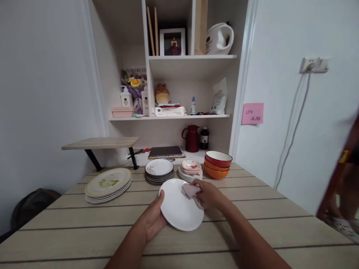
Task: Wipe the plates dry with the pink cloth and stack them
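A plain white plate [179, 209] is held tilted above the wooden table, its face toward me. My left hand [154, 220] grips its left edge, thumb on the rim and fingers underneath. My right hand [209, 194] is closed on a pale pinkish cloth [190, 190], which lies against the plate's upper right part. Just beyond the plate stand a stack of dark-rimmed plates [159, 168] and a stack of small white plates [182, 174] with heart-patterned square dishes [191, 166] on top.
Large yellow-rimmed plates [109, 182] are stacked at the left of the table [241, 209], near a small raised wooden shelf [101, 142]. Red and orange bowls [217, 164] stand nested at the back right. Behind are a dark red jug [192, 138] and white shelving [182, 67].
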Motion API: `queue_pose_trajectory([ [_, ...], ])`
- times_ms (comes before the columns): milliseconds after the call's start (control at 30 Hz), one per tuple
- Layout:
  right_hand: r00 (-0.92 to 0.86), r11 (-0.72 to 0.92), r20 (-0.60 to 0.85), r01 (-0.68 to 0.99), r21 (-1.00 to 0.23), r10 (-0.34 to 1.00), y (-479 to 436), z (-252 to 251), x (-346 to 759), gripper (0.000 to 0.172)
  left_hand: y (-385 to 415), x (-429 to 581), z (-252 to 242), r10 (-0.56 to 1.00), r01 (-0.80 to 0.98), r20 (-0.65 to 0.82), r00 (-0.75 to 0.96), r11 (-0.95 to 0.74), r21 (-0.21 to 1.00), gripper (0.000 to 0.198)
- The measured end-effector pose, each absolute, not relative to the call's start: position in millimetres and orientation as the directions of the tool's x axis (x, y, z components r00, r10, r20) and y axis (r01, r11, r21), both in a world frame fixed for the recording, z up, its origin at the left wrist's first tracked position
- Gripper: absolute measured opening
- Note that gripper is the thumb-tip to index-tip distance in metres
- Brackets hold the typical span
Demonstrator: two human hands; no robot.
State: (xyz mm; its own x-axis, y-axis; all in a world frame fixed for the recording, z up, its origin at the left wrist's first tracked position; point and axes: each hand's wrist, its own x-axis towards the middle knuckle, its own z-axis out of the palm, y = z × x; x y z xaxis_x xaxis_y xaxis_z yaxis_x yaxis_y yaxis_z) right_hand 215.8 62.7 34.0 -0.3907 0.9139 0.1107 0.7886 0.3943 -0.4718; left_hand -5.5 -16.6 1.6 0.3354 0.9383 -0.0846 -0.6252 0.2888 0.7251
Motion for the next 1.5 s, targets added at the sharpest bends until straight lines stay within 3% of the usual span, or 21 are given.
queue_pose_trajectory([
  [133, -0.256, 0.332, 0.223, 0.833, -0.443, 0.941, 60.9, 29.7, 181.2, 0.046, -18.2, -3.8, 2.7, 0.928, -0.611, -0.057, 0.369, 0.288, 0.737, 0.062],
  [233, -0.290, 0.386, 0.273, 0.816, -0.431, 0.917, 51.4, 33.0, 157.8, 0.048, -18.0, -3.2, 1.0, 0.927, -0.610, -0.033, 0.373, 0.271, 0.745, 0.057],
  [333, -0.461, 0.557, 0.316, 0.720, -0.414, 0.829, 38.1, 39.3, 146.6, 0.052, -15.9, -3.6, -3.3, 0.924, -0.612, -0.014, 0.381, 0.264, 0.745, 0.055],
  [433, -0.668, 0.734, 0.326, 0.522, -0.434, 0.668, 26.2, 45.4, 149.0, 0.053, -14.5, -5.0, -5.9, 0.914, -0.633, 0.029, 0.405, 0.257, 0.730, 0.065],
  [567, -0.826, 0.776, 0.222, 0.345, -0.529, 0.518, 20.2, 50.8, 168.9, 0.028, -17.3, -6.9, -1.2, 0.906, -0.644, 0.056, 0.419, 0.252, 0.722, 0.075],
  [633, -0.861, 0.744, 0.141, 0.326, -0.583, 0.488, 22.1, 51.1, 183.1, 0.024, -18.9, -7.0, 2.7, 0.899, -0.635, 0.048, 0.436, 0.269, 0.724, 0.076],
  [733, -0.810, 0.657, 0.023, 0.457, -0.599, 0.585, 30.3, 48.5, 204.4, 0.032, -19.6, -6.1, 5.9, 0.907, -0.634, 0.025, 0.421, 0.274, 0.723, 0.072],
  [833, -0.641, 0.547, -0.003, 0.658, -0.517, 0.768, 43.1, 43.9, 219.0, 0.034, -18.8, -5.9, 5.3, 0.934, -0.645, -0.013, 0.357, 0.256, 0.720, 0.068],
  [967, -0.408, 0.400, 0.086, 0.791, -0.463, 0.909, 57.0, 36.8, 219.4, 0.033, -17.7, -6.9, 3.4, 0.949, -0.645, -0.037, 0.312, 0.240, 0.726, 0.070],
  [1133, -0.212, 0.296, 0.227, 0.839, -0.457, 0.950, 57.8, 30.7, 190.7, 0.046, -15.9, -7.1, 1.6, 0.936, -0.632, -0.011, 0.353, 0.248, 0.734, 0.066],
  [1300, -0.244, 0.378, 0.325, 0.804, -0.459, 0.914, 51.7, 33.6, 161.2, 0.040, -15.2, -5.5, 1.9, 0.925, -0.619, -0.020, 0.380, 0.270, 0.738, 0.062],
  [1500, -0.473, 0.587, 0.352, 0.700, -0.406, 0.808, 40.7, 38.1, 153.6, 0.037, -16.1, -3.3, 3.0, 0.917, -0.622, -0.009, 0.399, 0.277, 0.733, 0.064],
])
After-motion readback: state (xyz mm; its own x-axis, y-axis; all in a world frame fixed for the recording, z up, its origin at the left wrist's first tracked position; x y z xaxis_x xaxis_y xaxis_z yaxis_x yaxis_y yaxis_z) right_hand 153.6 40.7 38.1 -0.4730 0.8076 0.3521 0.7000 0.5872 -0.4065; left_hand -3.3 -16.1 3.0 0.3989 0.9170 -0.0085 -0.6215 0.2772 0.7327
